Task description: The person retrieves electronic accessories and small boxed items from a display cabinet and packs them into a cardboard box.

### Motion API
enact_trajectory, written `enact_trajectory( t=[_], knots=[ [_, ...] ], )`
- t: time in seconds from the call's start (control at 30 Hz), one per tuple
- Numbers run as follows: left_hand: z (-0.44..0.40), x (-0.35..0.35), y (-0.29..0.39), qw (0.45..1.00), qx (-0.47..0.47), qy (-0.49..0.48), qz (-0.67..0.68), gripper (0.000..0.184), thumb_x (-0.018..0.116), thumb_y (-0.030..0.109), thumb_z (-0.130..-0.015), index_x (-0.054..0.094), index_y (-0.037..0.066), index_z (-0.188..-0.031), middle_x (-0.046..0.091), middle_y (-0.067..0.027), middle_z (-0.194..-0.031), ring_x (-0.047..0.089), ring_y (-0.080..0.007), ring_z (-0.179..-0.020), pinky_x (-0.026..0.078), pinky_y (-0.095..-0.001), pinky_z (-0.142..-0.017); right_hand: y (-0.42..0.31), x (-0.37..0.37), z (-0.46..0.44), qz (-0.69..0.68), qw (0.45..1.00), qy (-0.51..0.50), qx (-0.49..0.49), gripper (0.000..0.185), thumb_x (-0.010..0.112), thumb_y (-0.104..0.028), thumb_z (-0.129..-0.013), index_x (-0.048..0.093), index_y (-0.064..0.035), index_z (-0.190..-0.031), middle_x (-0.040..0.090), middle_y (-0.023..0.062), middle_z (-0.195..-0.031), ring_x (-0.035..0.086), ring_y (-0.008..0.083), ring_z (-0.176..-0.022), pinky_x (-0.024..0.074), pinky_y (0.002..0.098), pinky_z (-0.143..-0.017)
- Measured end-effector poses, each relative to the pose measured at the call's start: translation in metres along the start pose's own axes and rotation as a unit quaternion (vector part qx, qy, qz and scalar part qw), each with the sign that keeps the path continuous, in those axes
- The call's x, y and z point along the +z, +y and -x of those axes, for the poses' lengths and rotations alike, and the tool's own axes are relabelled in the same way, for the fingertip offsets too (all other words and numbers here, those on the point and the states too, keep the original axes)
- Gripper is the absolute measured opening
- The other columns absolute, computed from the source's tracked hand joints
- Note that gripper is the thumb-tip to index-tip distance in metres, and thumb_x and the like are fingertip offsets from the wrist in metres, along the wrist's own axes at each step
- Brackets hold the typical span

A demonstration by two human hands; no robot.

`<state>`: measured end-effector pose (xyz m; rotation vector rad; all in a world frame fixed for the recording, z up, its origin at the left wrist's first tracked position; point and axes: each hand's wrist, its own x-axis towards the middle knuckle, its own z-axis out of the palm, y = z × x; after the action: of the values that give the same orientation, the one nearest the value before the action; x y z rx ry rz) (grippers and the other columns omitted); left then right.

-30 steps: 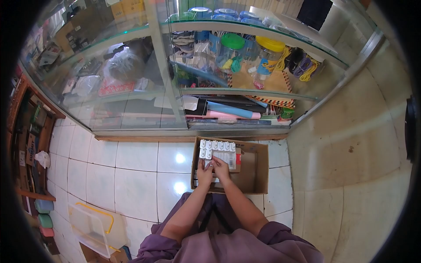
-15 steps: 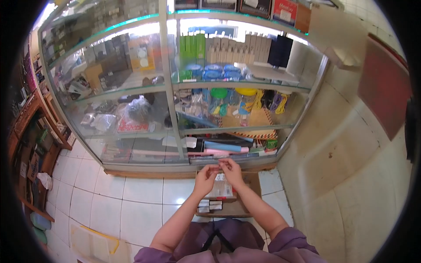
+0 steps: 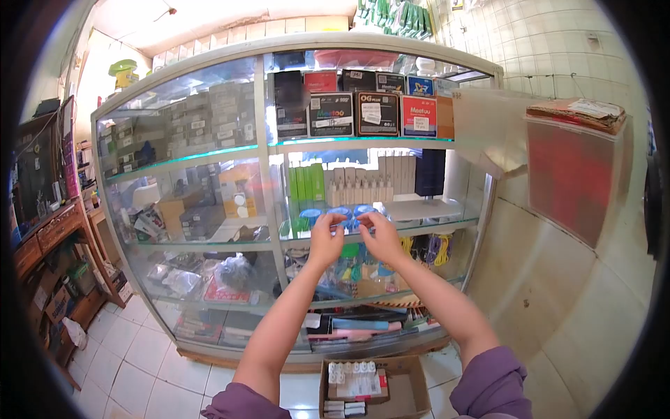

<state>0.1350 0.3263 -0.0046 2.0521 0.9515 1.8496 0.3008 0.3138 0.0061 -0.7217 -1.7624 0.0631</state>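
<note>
left hand (image 3: 326,241) + right hand (image 3: 380,241): raised side by side, loosely open, fingers curled inward | blue-lidded containers (image 3: 340,211): seen behind/between fingertips, on glass shelf (image 3: 433,225); contact can't be told | open cardboard box (image 3: 410,391): set on tiled floor (image 3: 171,366), well below hands, small white items (image 3: 351,368) held inside
</note>
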Motion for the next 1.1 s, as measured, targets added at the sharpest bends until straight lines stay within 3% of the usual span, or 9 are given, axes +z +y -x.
enact_trajectory(
  t=[0.17, 0.33, 0.37, 0.43, 0.7, 0.8, 0.93, 1.0, 1.1],
  knots=[
    [-0.073, 0.021, -0.042, 0.984, -0.147, 0.027, -0.101, 0.04, 0.063, 0.014, -0.074, 0.059, -0.006, -0.109, 0.065, -0.0166, -0.103, 0.062, -0.0252, -0.099, 0.047, -0.035, -0.088, 0.048, 0.013, -0.057, 0.086, 0.995, -0.042, 0.004, 0.028, 0.061, -0.011, -0.08, 0.06, 0.0009, -0.105, 0.065, 0.0156, -0.091, 0.064, 0.0277, -0.082, 0.05, 0.0368, -0.074],
    [-0.111, 0.031, -0.071, 0.942, -0.294, -0.022, -0.161, 0.057, 0.068, 0.024, -0.071, 0.052, -0.013, -0.111, 0.057, -0.0265, -0.118, 0.054, -0.0375, -0.113, 0.044, -0.0386, -0.094, 0.086, 0.032, -0.083, 0.155, 0.973, -0.169, 0.037, 0.04, 0.06, -0.016, -0.078, 0.056, 0.0004, -0.115, 0.065, 0.0199, -0.1, 0.061, 0.0362, -0.093, 0.0483, 0.0427, -0.083],
    [-0.116, 0.029, -0.075, 0.942, -0.293, -0.022, -0.162, 0.057, 0.068, 0.024, -0.071, 0.052, -0.013, -0.111, 0.057, -0.0265, -0.118, 0.054, -0.0375, -0.113, 0.044, -0.0386, -0.094, 0.092, 0.039, -0.091, 0.154, 0.973, -0.168, 0.036, 0.04, 0.06, -0.016, -0.078, 0.056, 0.0004, -0.115, 0.065, 0.0199, -0.1, 0.061, 0.0362, -0.093, 0.0483, 0.0427, -0.083],
    [-0.118, 0.017, -0.073, 0.906, -0.253, -0.174, -0.293, 0.064, 0.071, 0.027, -0.069, 0.052, -0.015, -0.113, 0.055, -0.028, -0.12, 0.055, -0.036, -0.113, 0.045, -0.0385, -0.094, 0.105, 0.053, -0.109, 0.285, 0.935, -0.196, 0.084, 0.048, 0.063, -0.016, -0.077, 0.05, -0.0018, -0.121, 0.067, 0.0168, -0.089, 0.064, 0.0331, -0.087, 0.0502, 0.0409, -0.08],
    [-0.122, 0.0, -0.079, 0.878, -0.213, -0.229, -0.364, 0.078, 0.079, 0.039, -0.065, 0.051, -0.008, -0.121, 0.052, -0.0261, -0.125, 0.053, -0.0355, -0.116, 0.043, -0.0382, -0.096, 0.115, 0.072, -0.155, 0.2, 0.953, -0.214, 0.077, 0.051, 0.059, -0.016, -0.079, 0.044, 0.0119, -0.12, 0.067, 0.0228, -0.078, 0.068, 0.0283, -0.063, 0.0547, 0.0371, -0.072],
    [-0.12, 0.004, -0.082, 0.889, -0.213, -0.216, -0.343, 0.075, 0.079, 0.039, -0.067, 0.052, -0.007, -0.12, 0.054, -0.0247, -0.124, 0.053, -0.0357, -0.114, 0.044, -0.0385, -0.095, 0.103, 0.076, -0.162, 0.152, 0.929, -0.27, 0.203, 0.027, 0.053, -0.006, -0.071, 0.058, 0.0141, -0.09, 0.066, 0.026, -0.086, 0.068, 0.0328, -0.074, 0.0538, 0.0406, -0.074],
    [-0.117, 0.008, -0.097, 0.905, -0.196, -0.178, -0.334, 0.073, 0.078, 0.037, -0.068, 0.051, -0.005, -0.121, 0.056, -0.0231, -0.122, 0.054, -0.0359, -0.113, 0.044, -0.0395, -0.094, 0.127, 0.094, -0.163, 0.224, 0.931, -0.249, 0.148, 0.044, 0.057, -0.014, -0.075, 0.053, 0.0116, -0.11, 0.067, 0.023, -0.081, 0.069, 0.0303, -0.072, 0.0546, 0.0386, -0.073],
    [-0.115, 0.006, -0.099, 0.911, -0.185, -0.175, -0.326, 0.073, 0.078, 0.036, -0.068, 0.05, -0.005, -0.121, 0.056, -0.0232, -0.121, 0.054, -0.036, -0.113, 0.044, -0.0396, -0.094, 0.13, 0.1, -0.155, 0.3, 0.942, -0.129, 0.076, 0.041, 0.057, -0.016, -0.073, 0.06, 0.0046, -0.109, 0.065, 0.026, -0.094, 0.065, 0.0346, -0.089, 0.0509, 0.0416, -0.083],
    [-0.114, 0.004, -0.097, 0.917, -0.169, -0.16, -0.323, 0.073, 0.078, 0.036, -0.069, 0.048, -0.005, -0.122, 0.056, -0.0239, -0.12, 0.054, -0.0363, -0.112, 0.044, -0.0397, -0.094, 0.129, 0.102, -0.149, 0.285, 0.947, -0.111, 0.097, 0.041, 0.059, -0.017, -0.071, 0.063, -0.0039, -0.11, 0.062, 0.0273, -0.104, 0.059, 0.0373, -0.102, 0.0465, 0.0434, -0.091]
  ],
)
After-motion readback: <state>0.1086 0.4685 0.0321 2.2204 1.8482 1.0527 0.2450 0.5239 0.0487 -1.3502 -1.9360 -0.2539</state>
